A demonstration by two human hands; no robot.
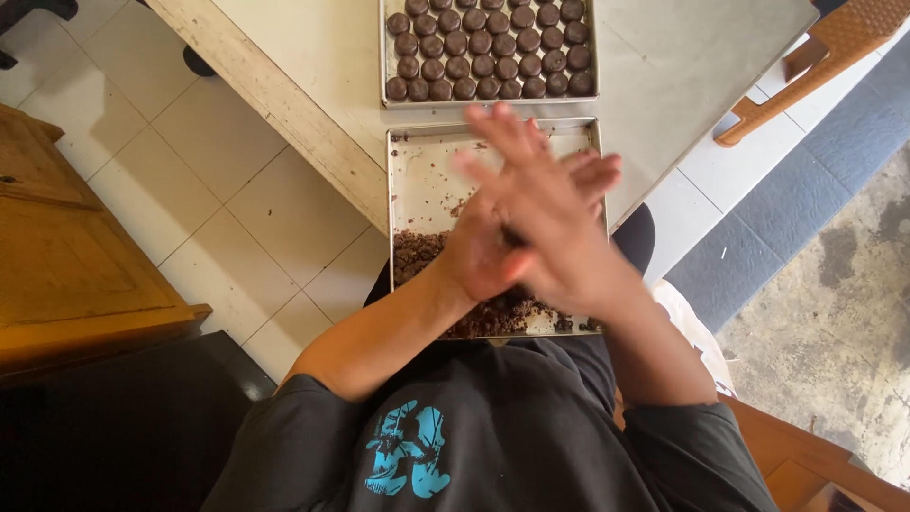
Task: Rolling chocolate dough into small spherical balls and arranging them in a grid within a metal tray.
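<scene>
dough [417, 254] lay crumbled at the six o'clock end of the near tray [403, 180], left hand [483, 251] and right hand [559, 228] pressed together above it, while the twelve o'clock tray [383, 57] on the bench [313, 57] sat nearly full of formed rounds [488, 43].

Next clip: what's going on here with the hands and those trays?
A person presses the left hand and right hand palm to palm above a metal tray that holds dark brown crumbly dough at its near end. A dark sliver shows between the palms, but what it is cannot be told. Beyond it on the pale table a second tray is filled with rows of dark round pieces.
</scene>
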